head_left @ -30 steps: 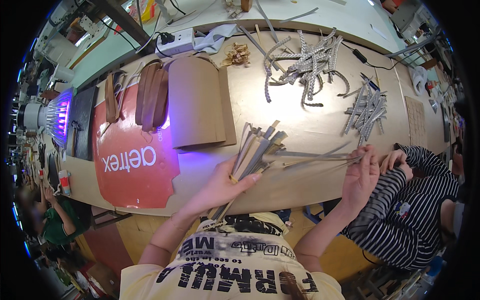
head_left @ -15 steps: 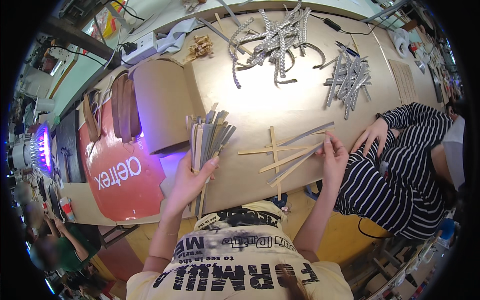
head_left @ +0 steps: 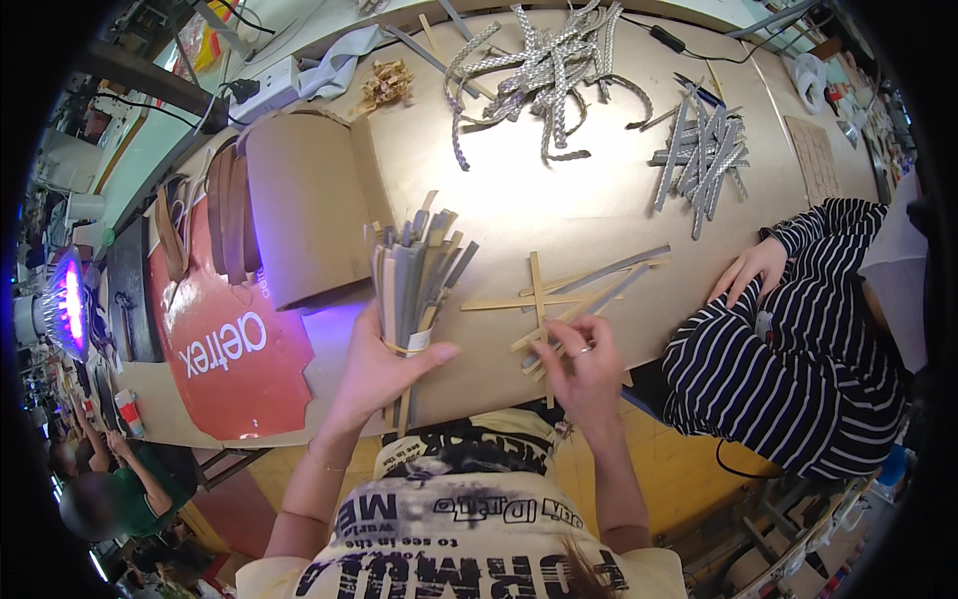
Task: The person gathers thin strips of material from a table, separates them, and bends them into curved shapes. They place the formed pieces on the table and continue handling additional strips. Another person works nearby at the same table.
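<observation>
The left hand [head_left: 391, 371], at the centre-left of the frame, has its grip wrapped around the lower part of a bundle [head_left: 407, 275] of grey and tan strips, held with its ends fanned upward. The right hand [head_left: 587, 369], right of centre, has its fingers bent at the lower ends of loose strips [head_left: 538, 285], which lie crossed on the surface [head_left: 589, 205]; whether its grip pinches one cannot be told. Braided straps [head_left: 547, 90] lie heaped at the upper centre.
</observation>
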The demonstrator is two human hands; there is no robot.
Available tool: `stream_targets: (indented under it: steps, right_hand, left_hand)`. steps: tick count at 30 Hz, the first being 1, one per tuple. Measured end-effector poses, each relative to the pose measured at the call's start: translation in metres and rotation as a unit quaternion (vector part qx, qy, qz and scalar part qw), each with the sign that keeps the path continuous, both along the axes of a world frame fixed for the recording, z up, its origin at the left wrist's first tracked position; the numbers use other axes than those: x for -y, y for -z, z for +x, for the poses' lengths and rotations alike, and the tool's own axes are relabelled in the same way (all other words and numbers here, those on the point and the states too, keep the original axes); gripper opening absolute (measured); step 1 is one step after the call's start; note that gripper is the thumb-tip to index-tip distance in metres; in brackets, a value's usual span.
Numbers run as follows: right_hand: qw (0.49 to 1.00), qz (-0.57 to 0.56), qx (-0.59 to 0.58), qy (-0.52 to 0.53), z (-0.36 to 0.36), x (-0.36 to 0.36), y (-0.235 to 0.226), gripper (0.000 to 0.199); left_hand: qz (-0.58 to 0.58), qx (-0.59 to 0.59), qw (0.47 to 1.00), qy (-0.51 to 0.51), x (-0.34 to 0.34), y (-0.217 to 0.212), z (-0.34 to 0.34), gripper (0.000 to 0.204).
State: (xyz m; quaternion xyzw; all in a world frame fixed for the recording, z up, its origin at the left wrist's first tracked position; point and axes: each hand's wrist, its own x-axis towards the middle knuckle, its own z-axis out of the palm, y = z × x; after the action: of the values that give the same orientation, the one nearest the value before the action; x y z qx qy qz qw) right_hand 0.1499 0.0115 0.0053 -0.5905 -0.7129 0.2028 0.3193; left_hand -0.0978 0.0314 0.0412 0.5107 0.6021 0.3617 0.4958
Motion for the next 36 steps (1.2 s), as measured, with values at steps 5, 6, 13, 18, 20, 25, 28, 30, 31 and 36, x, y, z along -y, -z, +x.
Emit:
stream_targets:
  steps: [5, 6, 13, 18, 20, 25, 28, 30, 31, 36]
  right_hand:
    - [0.998, 0.042, 0.041, -0.007, -0.013, -0.005, 0.010, 0.028]
    - [0.997, 0.059, 0.056, -0.010, -0.013, -0.006, 0.013, 0.028]
    - [0.989, 0.098, 0.106, 0.012, -0.011, -0.007, 0.028, 0.026]
    - [0.986, 0.078, 0.124, 0.077, -0.009, -0.009, 0.032, 0.027]
    - [0.985, 0.067, 0.124, 0.097, -0.010, -0.012, 0.032, 0.026]
    - [0.990, 0.067, 0.069, 0.100, -0.012, -0.022, 0.028, 0.025]
    - [0.989, 0.058, -0.043, 0.132, -0.015, -0.020, 0.017, 0.023]
    - [0.983, -0.010, -0.153, 0.100, -0.014, -0.017, 0.007, 0.025]
    - [0.971, -0.029, -0.221, 0.082, -0.015, -0.015, 0.003, 0.026]
    - [0.823, -0.239, -0.514, 0.021, -0.032, -0.016, -0.008, 0.032]
  left_hand:
    - [-0.018, -0.200, 0.978, 0.049, -0.014, 0.009, 0.040, 0.048]
    - [-0.007, -0.230, 0.971, 0.059, -0.016, 0.010, 0.046, 0.048]
    - [-0.064, -0.320, 0.939, 0.108, -0.020, 0.014, 0.050, 0.047]
    - [-0.005, -0.327, 0.943, 0.059, -0.006, 0.014, 0.018, 0.056]
    - [-0.001, -0.351, 0.936, 0.028, 0.000, 0.008, 0.003, 0.062]
    - [-0.058, -0.181, 0.981, -0.039, 0.014, -0.017, -0.015, 0.042]
    - [-0.148, -0.104, 0.983, -0.032, 0.012, -0.022, -0.010, 0.045]
    - [-0.129, -0.080, 0.988, -0.017, 0.013, -0.021, -0.001, 0.043]
    - [-0.104, -0.059, 0.993, -0.011, 0.014, -0.018, 0.006, 0.039]
    - [-0.100, -0.003, 0.994, 0.048, 0.019, -0.013, 0.024, 0.038]
